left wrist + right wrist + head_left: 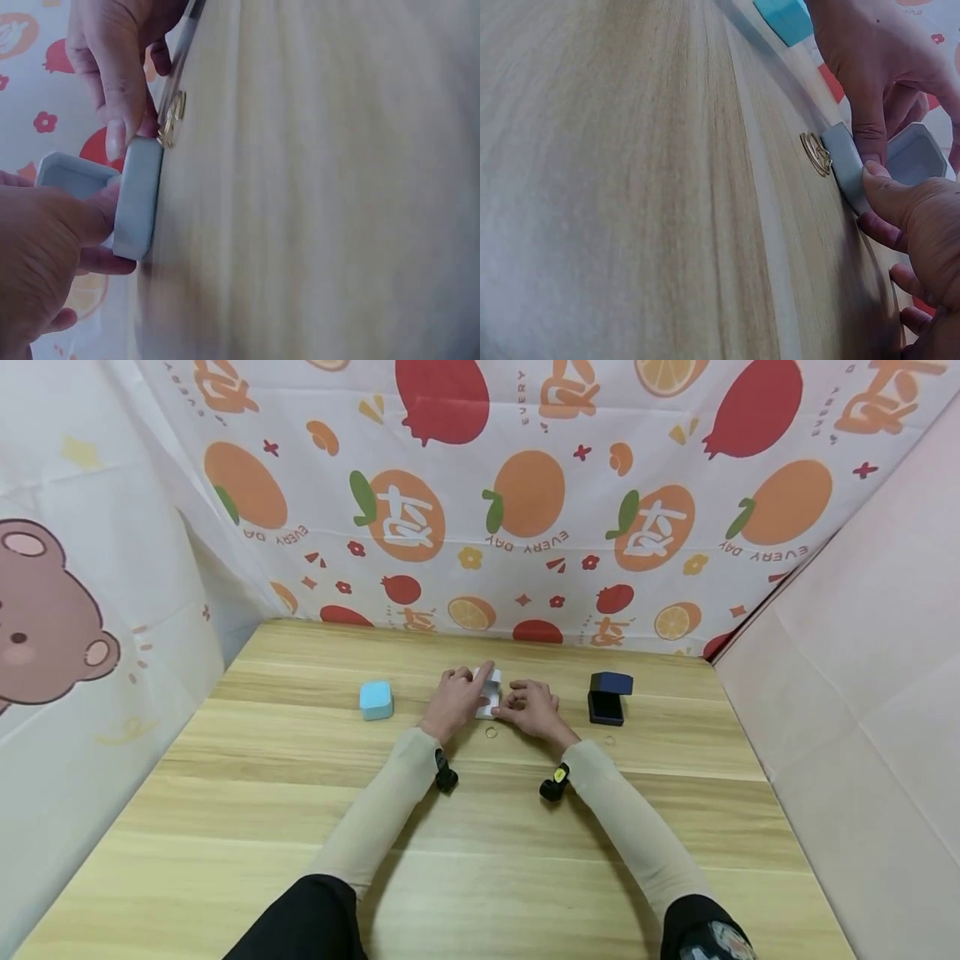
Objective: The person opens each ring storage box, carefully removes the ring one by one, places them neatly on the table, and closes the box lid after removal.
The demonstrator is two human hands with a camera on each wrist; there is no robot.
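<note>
A pale grey-white ring box (491, 688) stands on the table with its lid raised, between both hands. My left hand (454, 700) grips its left side; in the left wrist view the thumb reaches inside the box (138, 202) and a finger lies along its outer side. At the other side my right hand (534, 708) pinches the box wall between thumb and finger, seen closer in the right wrist view. Just in front of the box a thin gold-coloured ring (821, 156) lies on the wood. What the box contains is hidden by the fingers.
A light blue box (376, 700), closed, sits to the left. To the right stands a dark ring box (606, 706) with its lid up, and a second thin ring (609, 741) lies before it. A fruit-printed curtain (487, 568) hangs behind the wooden table (480, 860).
</note>
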